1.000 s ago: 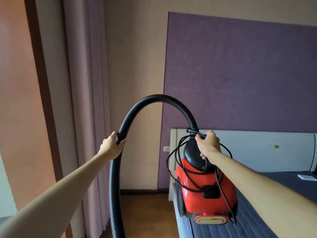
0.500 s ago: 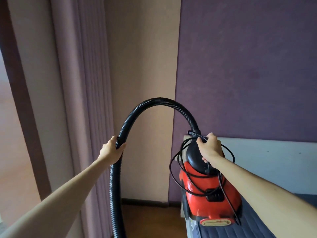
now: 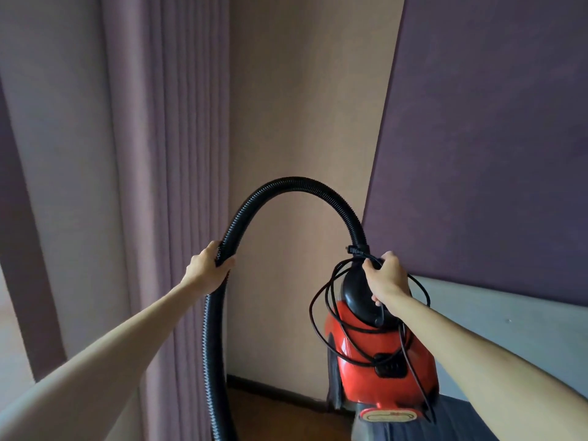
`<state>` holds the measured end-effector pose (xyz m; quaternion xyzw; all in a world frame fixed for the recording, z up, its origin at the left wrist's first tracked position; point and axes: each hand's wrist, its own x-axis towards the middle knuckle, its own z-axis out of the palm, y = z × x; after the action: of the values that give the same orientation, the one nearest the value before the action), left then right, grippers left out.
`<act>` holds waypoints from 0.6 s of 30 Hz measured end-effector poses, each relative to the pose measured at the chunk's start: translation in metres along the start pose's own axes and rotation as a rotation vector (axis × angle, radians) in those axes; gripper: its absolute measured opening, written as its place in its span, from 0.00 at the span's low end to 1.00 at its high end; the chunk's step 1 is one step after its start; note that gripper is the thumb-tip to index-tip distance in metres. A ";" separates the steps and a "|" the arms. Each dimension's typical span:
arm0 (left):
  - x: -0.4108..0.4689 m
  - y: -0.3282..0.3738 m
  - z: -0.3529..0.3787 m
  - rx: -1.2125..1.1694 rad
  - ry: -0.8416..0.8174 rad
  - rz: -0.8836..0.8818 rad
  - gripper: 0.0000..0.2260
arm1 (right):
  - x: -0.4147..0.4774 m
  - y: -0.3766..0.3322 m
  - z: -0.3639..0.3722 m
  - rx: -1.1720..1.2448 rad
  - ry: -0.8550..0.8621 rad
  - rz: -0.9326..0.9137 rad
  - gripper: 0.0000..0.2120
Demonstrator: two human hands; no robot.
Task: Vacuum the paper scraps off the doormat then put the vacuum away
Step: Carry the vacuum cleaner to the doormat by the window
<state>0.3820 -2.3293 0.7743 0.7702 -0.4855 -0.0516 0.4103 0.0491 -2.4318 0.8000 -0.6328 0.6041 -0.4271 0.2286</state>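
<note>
Red vacuum [image 3: 381, 364] hung by the bed [image 3: 471, 423] corner, right hand [image 3: 386, 281] curled round its handle [image 3: 361, 300] and cord [image 3: 311, 310], left hand [image 3: 206, 268] gripping the hose [image 3: 296, 181]. Putting-away seemed underway; next it needed setting down somewhere.

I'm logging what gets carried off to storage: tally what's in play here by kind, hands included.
Hands: 2, the left hand gripping the hose, the right hand gripping the vacuum's handle
Vacuum: 1
Hose: 1
Power cord: 1
Total: 5
</note>
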 end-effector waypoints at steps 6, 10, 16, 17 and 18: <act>0.047 -0.028 0.001 -0.018 0.068 -0.076 0.17 | 0.053 -0.026 0.060 0.007 -0.054 -0.076 0.12; 0.057 -0.046 -0.006 -0.002 0.101 -0.123 0.15 | 0.063 -0.040 0.084 0.034 -0.090 -0.086 0.13; 0.067 -0.083 -0.021 0.028 0.174 -0.201 0.15 | 0.082 -0.063 0.136 0.068 -0.233 -0.120 0.15; 0.067 -0.088 -0.023 0.036 0.190 -0.221 0.16 | 0.085 -0.066 0.146 0.077 -0.261 -0.129 0.15; 0.069 -0.093 -0.026 0.042 0.207 -0.240 0.16 | 0.089 -0.069 0.157 0.082 -0.285 -0.143 0.15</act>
<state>0.4959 -2.3510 0.7496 0.8324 -0.3460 -0.0107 0.4327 0.2081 -2.5415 0.7961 -0.7185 0.5009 -0.3725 0.3068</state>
